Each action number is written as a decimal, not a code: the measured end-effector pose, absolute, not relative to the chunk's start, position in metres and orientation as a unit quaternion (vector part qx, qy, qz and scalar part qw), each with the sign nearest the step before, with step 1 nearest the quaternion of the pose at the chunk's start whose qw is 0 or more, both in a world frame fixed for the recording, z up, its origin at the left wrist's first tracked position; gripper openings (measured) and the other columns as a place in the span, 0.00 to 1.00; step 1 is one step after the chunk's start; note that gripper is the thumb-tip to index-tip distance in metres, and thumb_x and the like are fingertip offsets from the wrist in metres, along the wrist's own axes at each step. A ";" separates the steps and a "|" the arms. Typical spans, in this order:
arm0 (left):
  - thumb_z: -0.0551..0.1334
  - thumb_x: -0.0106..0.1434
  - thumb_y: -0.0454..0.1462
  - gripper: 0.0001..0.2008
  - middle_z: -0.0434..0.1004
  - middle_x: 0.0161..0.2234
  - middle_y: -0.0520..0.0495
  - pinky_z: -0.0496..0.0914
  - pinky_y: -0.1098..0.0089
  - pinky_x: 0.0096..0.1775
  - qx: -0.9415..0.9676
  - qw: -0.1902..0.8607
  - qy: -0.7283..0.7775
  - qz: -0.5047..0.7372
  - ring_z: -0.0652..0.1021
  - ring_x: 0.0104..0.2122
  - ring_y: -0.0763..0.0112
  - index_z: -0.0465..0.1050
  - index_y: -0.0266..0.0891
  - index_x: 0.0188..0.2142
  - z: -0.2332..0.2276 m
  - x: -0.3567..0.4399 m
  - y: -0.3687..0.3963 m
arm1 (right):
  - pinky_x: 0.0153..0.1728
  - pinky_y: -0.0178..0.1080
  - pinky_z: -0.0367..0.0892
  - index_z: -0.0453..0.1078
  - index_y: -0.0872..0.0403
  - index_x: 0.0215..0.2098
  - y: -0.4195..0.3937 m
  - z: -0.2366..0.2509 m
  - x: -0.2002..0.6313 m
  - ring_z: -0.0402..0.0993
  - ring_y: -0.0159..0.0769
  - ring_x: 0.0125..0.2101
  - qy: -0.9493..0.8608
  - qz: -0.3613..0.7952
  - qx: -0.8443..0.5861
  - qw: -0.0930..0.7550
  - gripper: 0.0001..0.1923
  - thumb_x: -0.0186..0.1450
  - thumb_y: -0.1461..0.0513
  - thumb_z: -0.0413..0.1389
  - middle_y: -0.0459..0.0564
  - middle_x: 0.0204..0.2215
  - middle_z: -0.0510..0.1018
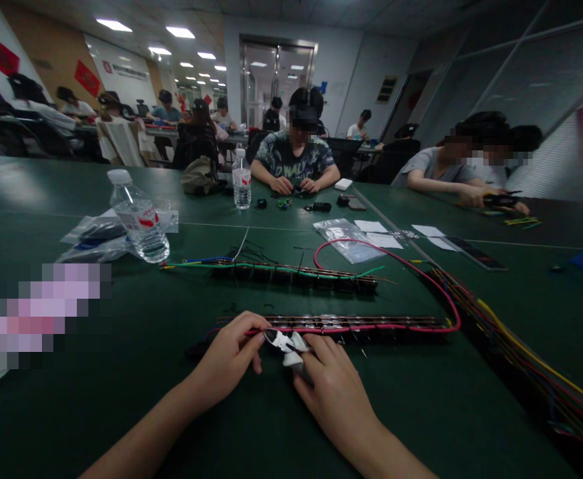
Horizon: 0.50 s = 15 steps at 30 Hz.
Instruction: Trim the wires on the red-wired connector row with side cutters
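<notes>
Pink wire (371,327), cutter and terminal strip (351,323) on green table (172,372).
My left hand (229,359) pinches the wire; my right hand (334,392) grasps the white-handled cutter (286,344), strip just beyond.

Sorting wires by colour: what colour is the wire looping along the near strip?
Pink-red wire, clearest in the head view.

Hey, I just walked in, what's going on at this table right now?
A person sits at a green table working on a long terminal strip. The left hand pinches a pink wire at the strip's near end, while the right hand holds white-handled cutters right beside it. A second strip with green and blue wires lies further back, a water bottle stands to the left, and a bundle of coloured wires runs along the right. Other people work across the table.
</notes>
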<state>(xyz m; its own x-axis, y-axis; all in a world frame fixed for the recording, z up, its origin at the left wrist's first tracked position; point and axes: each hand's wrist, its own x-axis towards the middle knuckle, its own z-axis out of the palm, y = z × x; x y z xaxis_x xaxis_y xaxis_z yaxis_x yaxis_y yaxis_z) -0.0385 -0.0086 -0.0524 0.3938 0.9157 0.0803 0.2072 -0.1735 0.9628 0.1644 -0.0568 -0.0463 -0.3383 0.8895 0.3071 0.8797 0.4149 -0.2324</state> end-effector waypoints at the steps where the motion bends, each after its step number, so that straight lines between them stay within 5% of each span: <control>1: 0.53 0.69 0.36 0.08 0.67 0.44 0.47 0.71 0.71 0.29 0.675 0.491 0.415 0.361 0.75 0.23 0.79 0.69 0.39 0.41 -0.052 -0.038 -0.009 | 0.44 0.49 0.69 0.73 0.56 0.36 -0.057 -0.047 0.165 0.69 0.47 0.45 -0.818 0.014 -0.541 0.196 0.09 0.57 0.71 0.59 0.55 0.45 0.74; 15: 0.53 0.69 0.37 0.08 0.68 0.43 0.49 0.70 0.71 0.28 0.674 0.489 0.418 0.362 0.75 0.22 0.79 0.69 0.39 0.42 -0.054 -0.038 -0.009 | 0.39 0.44 0.71 0.72 0.55 0.32 -0.054 -0.052 0.165 0.73 0.42 0.38 -0.818 -0.010 -0.535 0.210 0.04 0.57 0.68 0.59 0.54 0.40 0.76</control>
